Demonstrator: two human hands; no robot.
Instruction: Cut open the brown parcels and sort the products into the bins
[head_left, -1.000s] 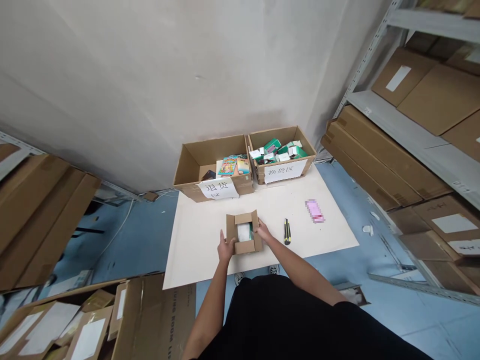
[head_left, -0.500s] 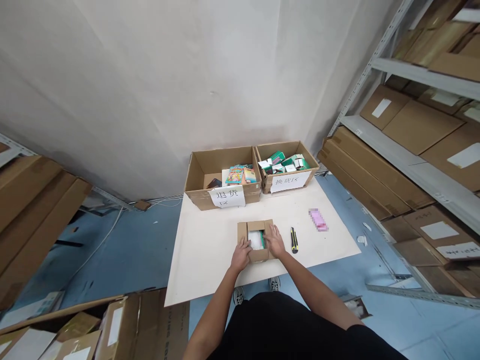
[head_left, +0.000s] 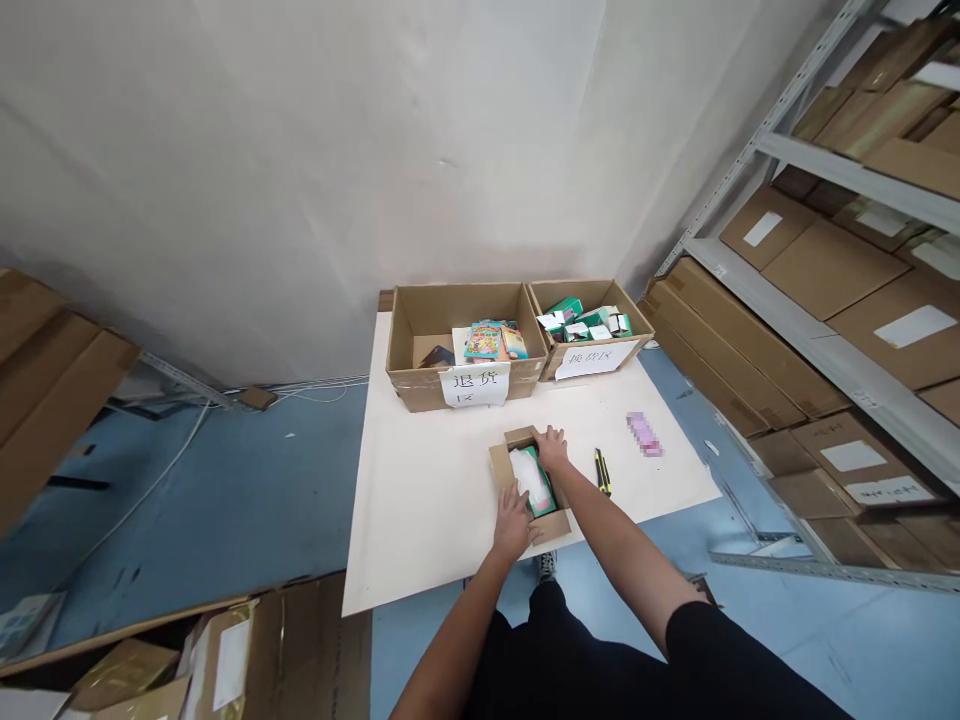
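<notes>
A small open cardboard box (head_left: 553, 525) sits near the front edge of the white table, turned slightly askew, its flaps folded outward. Inside lies a green carton (head_left: 541, 494) with a white sheet or bag (head_left: 528, 478) covering part of it. My left hand (head_left: 514, 520) grips the near-left edge of the box, some fingertips over its rim. At the far-right side, my right hand (head_left: 553, 450) holds the flap and wall, its fingertips partly hidden. To the right lies a black and yellow box cutter (head_left: 602, 472), touched by neither hand.
On the white table (head_left: 420, 520), a large labelled box (head_left: 409, 385) of booklets and another labelled box (head_left: 559, 362) of green-white cartons stand at the back. A blurred pink item (head_left: 644, 435) lies right. Shelving (head_left: 825, 330) with cartons rises at the right.
The small box has turned and its opening spread wider, showing more of the green carton. My left hand has moved to the near side, my right to the far side. The view has shifted.
</notes>
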